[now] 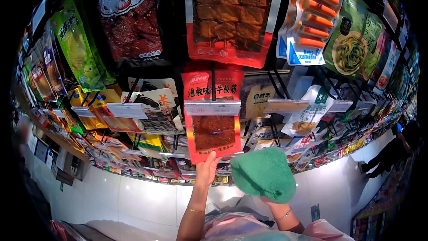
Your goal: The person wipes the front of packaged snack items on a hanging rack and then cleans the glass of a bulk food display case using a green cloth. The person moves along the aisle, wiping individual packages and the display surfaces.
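My left hand (206, 170) pinches the lower edge of a red snack packet (214, 134), thumb in front. The packet hangs on a display hook, and its clear window shows dark reddish-brown food. Across the packet's middle sits a clear price-tag holder (212, 108) at the hook's end. To the right, my right hand (273, 203) holds a green plush cloth (264, 175), which hides most of the fingers. The cloth is below and right of the packet, in front of the lower rows of packets.
Above hang a red-and-white packet of skewered food (230, 16), a dark meat-snack packet (132, 30) and crab-stick packets (316, 20). Hooks with tag holders (126, 110) jut outward. A person in dark clothes (389, 152) stands at the right on the pale tiled floor (143, 204).
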### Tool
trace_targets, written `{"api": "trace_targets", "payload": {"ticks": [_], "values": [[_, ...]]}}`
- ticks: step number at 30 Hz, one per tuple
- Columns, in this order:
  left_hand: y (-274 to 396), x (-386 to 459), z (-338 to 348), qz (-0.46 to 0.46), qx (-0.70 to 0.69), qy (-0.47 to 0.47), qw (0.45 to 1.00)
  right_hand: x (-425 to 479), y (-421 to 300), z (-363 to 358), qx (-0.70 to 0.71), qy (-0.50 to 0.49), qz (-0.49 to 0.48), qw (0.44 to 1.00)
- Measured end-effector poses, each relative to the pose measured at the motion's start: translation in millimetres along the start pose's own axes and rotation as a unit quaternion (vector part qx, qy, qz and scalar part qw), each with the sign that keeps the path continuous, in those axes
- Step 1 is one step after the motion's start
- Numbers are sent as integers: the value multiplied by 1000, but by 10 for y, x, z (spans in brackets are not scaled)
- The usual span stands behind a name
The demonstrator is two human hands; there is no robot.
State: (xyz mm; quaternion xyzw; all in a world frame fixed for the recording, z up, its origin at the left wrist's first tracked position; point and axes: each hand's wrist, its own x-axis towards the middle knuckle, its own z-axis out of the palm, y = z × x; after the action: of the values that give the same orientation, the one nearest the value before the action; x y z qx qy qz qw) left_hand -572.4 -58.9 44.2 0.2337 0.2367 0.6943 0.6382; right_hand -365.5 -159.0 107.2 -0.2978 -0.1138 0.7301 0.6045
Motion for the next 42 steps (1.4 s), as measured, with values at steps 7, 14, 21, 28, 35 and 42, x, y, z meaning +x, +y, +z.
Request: {"api": "trace_targets", "payload": {"ticks": [7, 14, 21, 28, 35, 42], "values": [[-207, -24, -182, -62, 113, 14, 992, 709, 79, 758, -594, -148, -466, 639], [-367, -5, -306, -25, 99, 36, 994, 1012, 429, 1088, -764, -216, -391, 465], [-413, -58, -265, -72, 86, 90, 990, 1565, 354, 1823, -712, -217, -479, 465], [-329, -43, -206, 15, 51, 65, 996, 1435, 402, 1598, -743, -191, -440, 466], [-339, -32, -560, -11, -32, 35, 999, 1174, 374, 1026, -719, -191, -426, 515], [-112, -100, -136, 35, 32, 5, 999, 1554, -176, 1587, -615, -140, -579, 517]]}}
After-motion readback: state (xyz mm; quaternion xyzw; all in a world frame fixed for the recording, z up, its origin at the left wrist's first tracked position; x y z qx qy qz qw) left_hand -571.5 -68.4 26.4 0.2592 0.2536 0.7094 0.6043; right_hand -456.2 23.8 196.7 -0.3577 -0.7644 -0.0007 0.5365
